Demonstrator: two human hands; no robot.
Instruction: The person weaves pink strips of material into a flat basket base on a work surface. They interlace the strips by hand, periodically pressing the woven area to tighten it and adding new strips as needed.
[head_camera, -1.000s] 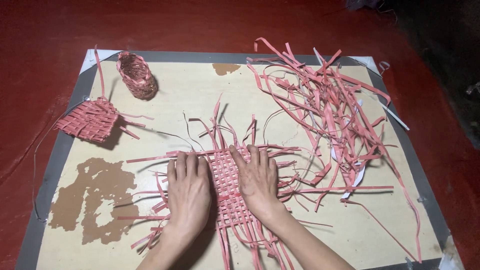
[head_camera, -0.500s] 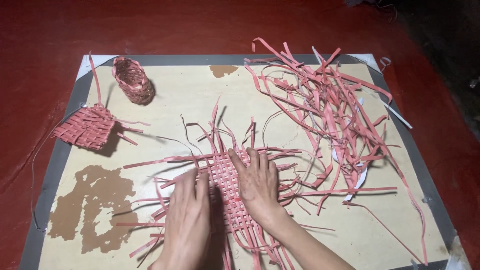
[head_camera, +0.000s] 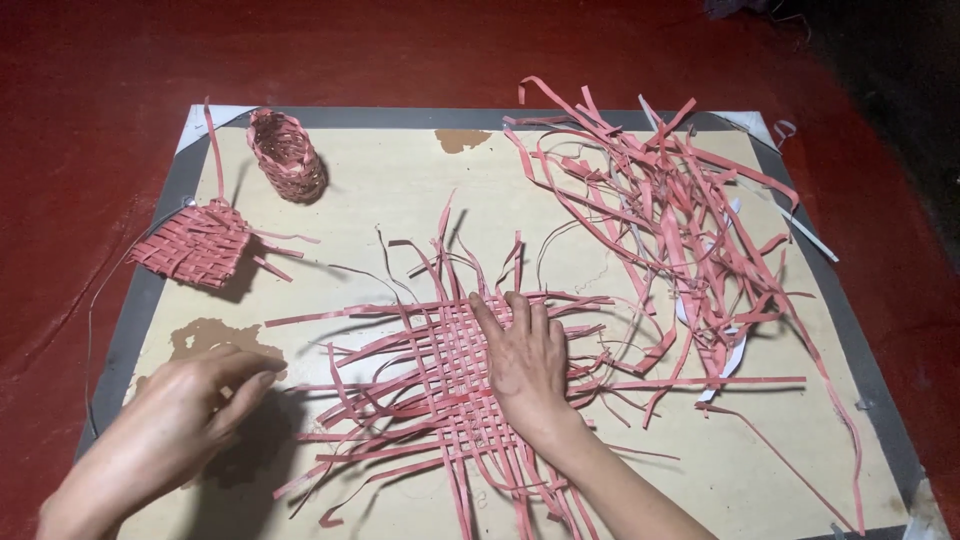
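Observation:
A flat woven mat of pink paper strips (head_camera: 440, 375) lies in the middle of a cream board (head_camera: 400, 210), loose strip ends sticking out all round. My right hand (head_camera: 525, 362) lies flat on the woven part, fingers spread and pointing away from me. My left hand (head_camera: 185, 405) hovers to the left of the mat, off the weave, fingers loosely curled with nothing in them, near the ends of the left-hand strips.
A heap of loose pink strips (head_camera: 665, 215) fills the board's right side. A small woven basket (head_camera: 288, 155) stands at the back left, and a flat woven square (head_camera: 195, 243) lies beside it. Red floor (head_camera: 60, 150) surrounds the grey-edged board.
My left hand has lifted off the weave and drawn back to the left. My right hand has stayed pressed on the mat. The camera has moved closer.

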